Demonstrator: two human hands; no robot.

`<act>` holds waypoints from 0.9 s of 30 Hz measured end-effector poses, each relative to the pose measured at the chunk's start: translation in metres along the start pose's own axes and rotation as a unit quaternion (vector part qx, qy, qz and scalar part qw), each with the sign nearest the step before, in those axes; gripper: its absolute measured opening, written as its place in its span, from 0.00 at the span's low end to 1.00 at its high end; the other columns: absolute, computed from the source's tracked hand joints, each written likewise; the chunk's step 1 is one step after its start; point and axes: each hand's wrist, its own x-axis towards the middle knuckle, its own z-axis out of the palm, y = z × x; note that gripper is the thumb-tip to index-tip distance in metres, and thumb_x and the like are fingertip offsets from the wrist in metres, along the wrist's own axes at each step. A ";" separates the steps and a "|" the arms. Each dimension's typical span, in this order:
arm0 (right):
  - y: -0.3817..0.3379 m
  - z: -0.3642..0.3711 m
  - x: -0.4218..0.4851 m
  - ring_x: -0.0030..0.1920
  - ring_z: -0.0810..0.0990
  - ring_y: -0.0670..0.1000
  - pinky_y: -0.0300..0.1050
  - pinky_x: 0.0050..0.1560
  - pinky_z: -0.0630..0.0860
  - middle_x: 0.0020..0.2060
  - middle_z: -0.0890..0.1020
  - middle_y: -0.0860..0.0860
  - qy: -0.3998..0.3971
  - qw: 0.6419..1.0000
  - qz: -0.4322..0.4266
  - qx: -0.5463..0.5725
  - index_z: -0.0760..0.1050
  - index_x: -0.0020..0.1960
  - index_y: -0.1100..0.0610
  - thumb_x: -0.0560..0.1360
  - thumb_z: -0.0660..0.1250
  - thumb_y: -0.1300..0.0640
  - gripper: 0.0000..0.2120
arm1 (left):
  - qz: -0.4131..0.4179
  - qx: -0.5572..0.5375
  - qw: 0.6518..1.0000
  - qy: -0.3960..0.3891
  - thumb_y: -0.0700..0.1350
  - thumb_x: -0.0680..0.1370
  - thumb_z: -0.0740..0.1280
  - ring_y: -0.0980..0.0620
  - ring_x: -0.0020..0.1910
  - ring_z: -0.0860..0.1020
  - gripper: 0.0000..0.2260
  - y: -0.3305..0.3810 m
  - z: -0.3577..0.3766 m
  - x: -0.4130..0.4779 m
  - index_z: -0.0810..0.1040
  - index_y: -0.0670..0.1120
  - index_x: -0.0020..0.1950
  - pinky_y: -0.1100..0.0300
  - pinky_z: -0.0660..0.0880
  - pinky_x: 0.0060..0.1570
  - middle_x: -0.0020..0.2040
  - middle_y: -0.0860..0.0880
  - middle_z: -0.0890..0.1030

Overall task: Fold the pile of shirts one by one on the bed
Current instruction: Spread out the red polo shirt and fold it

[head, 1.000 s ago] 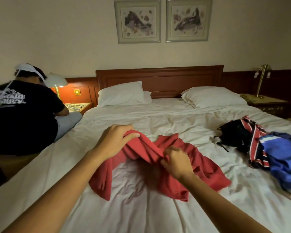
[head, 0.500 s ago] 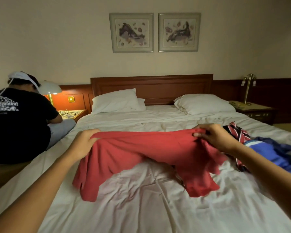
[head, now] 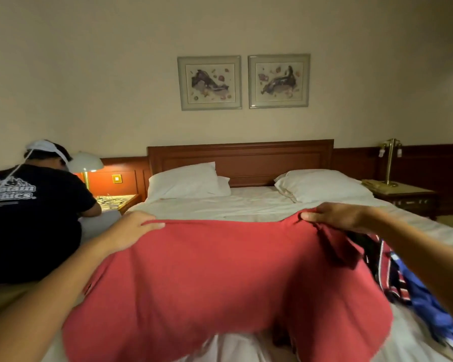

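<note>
A red shirt [head: 220, 278] is stretched wide in the air over the white bed [head: 246, 205], its body hanging toward me. My left hand [head: 131, 228] grips its top edge on the left. My right hand [head: 335, 216] pinches the top edge on the right, where a sleeve dangles. The pile of shirts [head: 413, 288], with black, red-striped and blue cloth, lies on the bed at the right, partly hidden behind the red shirt and my right arm.
Another person in a black T-shirt [head: 32, 215] sits at the bed's left side, back turned. Two pillows [head: 183, 181] lie against the wooden headboard. A nightstand with a lit lamp [head: 85, 163] stands left, one with a brass lamp [head: 390, 163] right.
Both hands have lifted the red shirt off the bed and pulled it out wide. It now hangs spread and closer to me, and the view has tilted upward.
</note>
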 end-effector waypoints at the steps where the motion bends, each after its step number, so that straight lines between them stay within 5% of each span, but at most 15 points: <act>1: 0.005 0.006 0.021 0.55 0.82 0.54 0.48 0.61 0.76 0.53 0.84 0.54 -0.005 0.999 0.021 -0.043 0.80 0.56 0.60 0.81 0.60 0.41 0.22 | -0.017 0.002 1.000 -0.021 0.51 0.81 0.66 0.59 0.43 0.82 0.11 -0.011 0.009 0.010 0.85 0.56 0.40 0.59 0.75 0.49 0.40 0.57 0.85; 3: 0.005 0.011 0.065 0.53 0.79 0.55 0.43 0.53 0.75 0.55 0.81 0.56 0.022 0.991 0.056 -0.122 0.78 0.57 0.60 0.83 0.58 0.44 0.20 | -0.055 0.010 0.998 -0.026 0.49 0.82 0.66 0.56 0.46 0.82 0.09 -0.027 0.022 0.042 0.84 0.55 0.45 0.58 0.76 0.52 0.43 0.57 0.85; 5: -0.010 0.002 0.113 0.51 0.78 0.58 0.44 0.46 0.73 0.56 0.80 0.61 0.144 0.979 0.077 -0.126 0.77 0.60 0.61 0.84 0.57 0.47 0.19 | -0.084 0.006 0.996 0.042 0.48 0.82 0.65 0.49 0.48 0.81 0.09 -0.030 0.017 0.092 0.84 0.49 0.49 0.57 0.75 0.48 0.45 0.53 0.83; 7: -0.040 -0.028 0.158 0.58 0.79 0.64 0.49 0.53 0.74 0.60 0.79 0.65 0.300 0.951 0.075 -0.034 0.75 0.65 0.61 0.83 0.58 0.46 0.22 | -0.076 -0.026 0.983 0.166 0.46 0.82 0.65 0.43 0.48 0.80 0.11 -0.014 -0.012 0.154 0.84 0.40 0.49 0.57 0.71 0.44 0.45 0.45 0.83; 11: -0.125 -0.125 0.203 0.55 0.79 0.67 0.53 0.47 0.71 0.54 0.81 0.65 0.520 0.853 -0.049 -0.003 0.76 0.61 0.54 0.80 0.58 0.39 0.21 | -0.023 -0.151 0.906 0.395 0.45 0.82 0.65 0.43 0.60 0.79 0.14 0.055 -0.113 0.254 0.80 0.38 0.63 0.54 0.72 0.61 0.60 0.40 0.82; 15: -0.171 -0.194 0.191 0.47 0.79 0.68 0.52 0.39 0.68 0.46 0.82 0.64 0.630 0.744 -0.195 -0.106 0.76 0.50 0.57 0.78 0.58 0.35 0.24 | 0.114 -0.100 0.863 0.483 0.45 0.83 0.63 0.50 0.50 0.76 0.10 0.095 -0.183 0.271 0.81 0.43 0.56 0.51 0.73 0.57 0.51 0.43 0.81; 17: -0.168 -0.193 0.176 0.44 0.79 0.67 0.50 0.37 0.66 0.43 0.83 0.61 0.610 0.730 -0.258 -0.167 0.76 0.46 0.56 0.78 0.59 0.35 0.24 | 0.154 0.048 0.861 0.483 0.47 0.83 0.64 0.43 0.50 0.77 0.11 0.085 -0.182 0.254 0.81 0.41 0.55 0.47 0.72 0.54 0.52 0.40 0.82; 20: -0.135 -0.145 0.150 0.37 0.80 0.64 0.46 0.33 0.64 0.35 0.81 0.58 0.516 0.757 -0.315 -0.248 0.71 0.38 0.55 0.76 0.56 0.30 0.28 | 0.176 0.236 0.861 0.414 0.49 0.82 0.65 0.41 0.51 0.73 0.11 0.036 -0.142 0.208 0.83 0.45 0.57 0.46 0.66 0.53 0.55 0.46 0.83; 24: -0.050 -0.031 0.111 0.47 0.83 0.60 0.48 0.38 0.73 0.43 0.84 0.52 0.322 0.842 -0.253 -0.350 0.79 0.49 0.52 0.70 0.47 0.26 0.35 | 0.181 0.296 0.899 0.268 0.56 0.79 0.61 0.49 0.44 0.70 0.16 -0.047 -0.041 0.109 0.86 0.51 0.50 0.51 0.63 0.47 0.48 0.54 0.84; 27: 0.021 0.063 0.067 0.49 0.82 0.54 0.45 0.40 0.68 0.46 0.83 0.49 0.164 0.899 -0.206 -0.351 0.79 0.52 0.49 0.69 0.46 0.24 0.36 | 0.108 0.277 0.946 0.126 0.59 0.77 0.59 0.51 0.46 0.71 0.17 -0.099 0.046 0.022 0.86 0.56 0.50 0.51 0.66 0.50 0.50 0.59 0.83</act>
